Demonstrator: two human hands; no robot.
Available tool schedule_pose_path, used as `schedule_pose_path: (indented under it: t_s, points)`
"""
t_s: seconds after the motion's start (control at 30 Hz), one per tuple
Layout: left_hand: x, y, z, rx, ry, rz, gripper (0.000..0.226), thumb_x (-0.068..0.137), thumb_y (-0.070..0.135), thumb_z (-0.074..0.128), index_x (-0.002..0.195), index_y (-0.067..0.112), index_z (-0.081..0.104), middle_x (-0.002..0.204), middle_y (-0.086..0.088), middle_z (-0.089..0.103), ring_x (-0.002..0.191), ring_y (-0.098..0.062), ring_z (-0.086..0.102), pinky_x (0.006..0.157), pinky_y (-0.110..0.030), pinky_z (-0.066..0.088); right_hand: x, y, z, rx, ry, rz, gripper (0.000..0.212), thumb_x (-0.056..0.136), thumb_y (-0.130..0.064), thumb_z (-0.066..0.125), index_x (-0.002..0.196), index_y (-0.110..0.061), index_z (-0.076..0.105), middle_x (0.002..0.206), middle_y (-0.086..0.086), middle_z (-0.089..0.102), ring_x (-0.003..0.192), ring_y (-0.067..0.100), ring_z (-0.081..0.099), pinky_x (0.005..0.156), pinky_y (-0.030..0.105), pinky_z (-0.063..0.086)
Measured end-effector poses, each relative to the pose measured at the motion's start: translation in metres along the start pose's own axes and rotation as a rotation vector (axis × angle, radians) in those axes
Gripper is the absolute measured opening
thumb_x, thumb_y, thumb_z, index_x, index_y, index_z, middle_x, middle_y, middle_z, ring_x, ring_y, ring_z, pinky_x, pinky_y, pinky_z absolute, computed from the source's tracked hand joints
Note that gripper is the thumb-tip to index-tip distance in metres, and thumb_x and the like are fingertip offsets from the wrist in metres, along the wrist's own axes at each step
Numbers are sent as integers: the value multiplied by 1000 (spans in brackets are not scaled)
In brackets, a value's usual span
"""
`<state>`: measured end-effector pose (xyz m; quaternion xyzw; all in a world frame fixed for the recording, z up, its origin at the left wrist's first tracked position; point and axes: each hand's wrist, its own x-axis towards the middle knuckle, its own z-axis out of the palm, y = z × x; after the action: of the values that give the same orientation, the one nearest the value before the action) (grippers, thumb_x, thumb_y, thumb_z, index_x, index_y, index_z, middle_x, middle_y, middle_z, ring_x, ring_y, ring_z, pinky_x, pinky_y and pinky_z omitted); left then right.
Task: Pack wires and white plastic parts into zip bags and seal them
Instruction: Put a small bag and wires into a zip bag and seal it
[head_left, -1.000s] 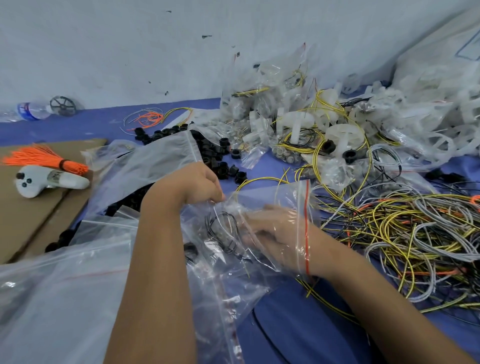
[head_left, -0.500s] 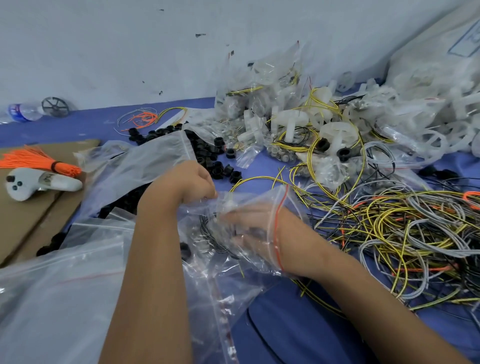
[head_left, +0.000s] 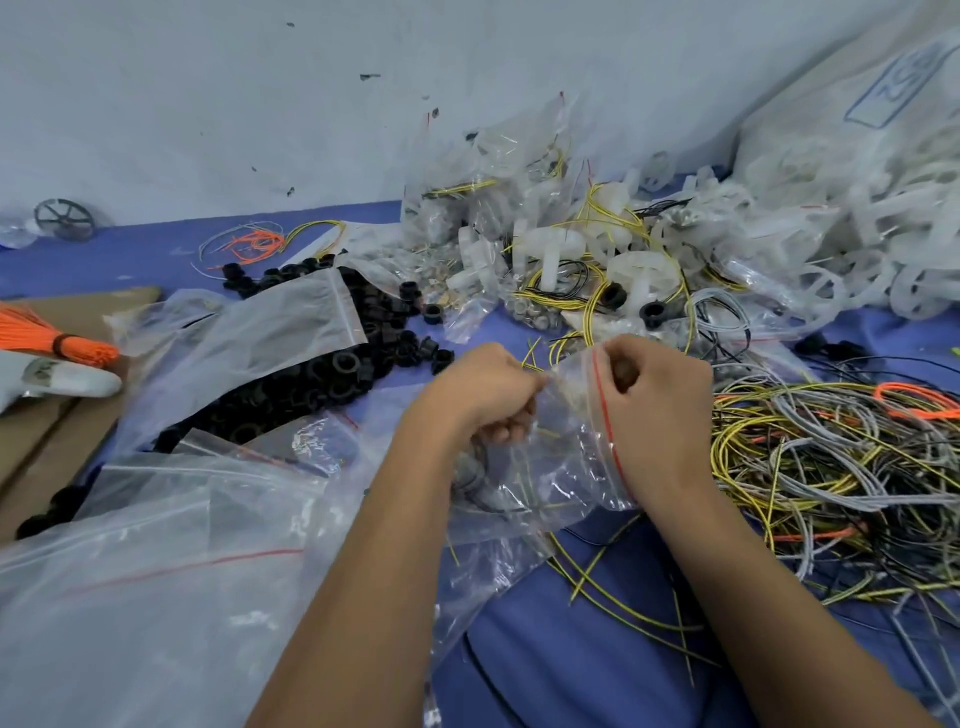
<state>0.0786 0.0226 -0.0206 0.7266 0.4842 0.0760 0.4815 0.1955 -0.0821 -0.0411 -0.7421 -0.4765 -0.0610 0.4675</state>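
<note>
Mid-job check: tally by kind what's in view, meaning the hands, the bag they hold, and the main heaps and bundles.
Hands: 2, left hand and right hand, both gripping the bag
Held zip bag: 1
Loose wire tangle: 1
Black ring heap: 1
White plastic parts heap: 1
Tied orange bundle: 1
Total: 7

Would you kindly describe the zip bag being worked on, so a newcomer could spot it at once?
Start at the tangled wire pile on the right of the blue table. Just left of it, the left hand and right hand pinch one clear zip bag. Unlike the flat bags nearby, it is held up, its red strip beside the right hand.
</note>
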Motion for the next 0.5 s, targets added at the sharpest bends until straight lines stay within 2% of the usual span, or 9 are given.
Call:
schedule_pose_path:
  t_s: [0.07, 0.13, 0.23, 0.37, 0.43, 0.5]
  points:
    - [5, -6, 5, 139, 38, -29, 35, 99, 20, 57, 68, 4, 62, 46, -5, 61, 36, -19, 53, 41, -19, 44, 2, 5, -3, -53, 57, 8, 17, 92, -23, 63, 78, -18, 71, 63, -5, 64, 60, 17, 61, 63, 33, 49]
    - [8, -10, 5, 192, 71, -53, 30, 96, 16, 58, 70, 2, 64, 50, -7, 65, 43, -24, 60, 43, -22, 49, 3, 3, -4, -8, -9, -12, 8, 90, -19, 67, 87, -21, 74, 68, -9, 66, 64, 15, 63, 70, 34, 53]
    - [9, -13, -2, 219, 96, -84, 30, 96, 16, 58, 70, 2, 65, 48, -5, 65, 39, -19, 63, 38, -22, 47, 6, 3, -1, -4, -23, -23, 9, 88, -17, 68, 87, -22, 75, 72, -9, 67, 66, 13, 63, 72, 34, 55]
    - [11, -20, -16, 226, 115, -92, 33, 97, 17, 57, 69, 2, 64, 48, -5, 65, 37, -17, 61, 37, -21, 46, 32, -2, 3, -161, -77, -77, 14, 90, -17, 60, 87, -18, 73, 79, -1, 70, 74, 22, 64, 69, 37, 55]
    - [13, -24, -21, 183, 124, -66, 38, 100, 21, 59, 67, 3, 63, 51, -8, 66, 39, -21, 61, 38, -20, 43, 53, -4, 10, -315, -177, -112, 17, 89, -12, 57, 91, -14, 74, 86, 5, 71, 88, 28, 63, 70, 38, 56]
    - [13, -25, -27, 105, 148, -18, 40, 101, 24, 60, 65, 6, 59, 52, -9, 63, 42, -23, 59, 37, -18, 39, 73, -6, 19, -476, -279, -136, 21, 88, -4, 57, 100, -12, 73, 95, 9, 70, 106, 31, 55, 71, 38, 53]
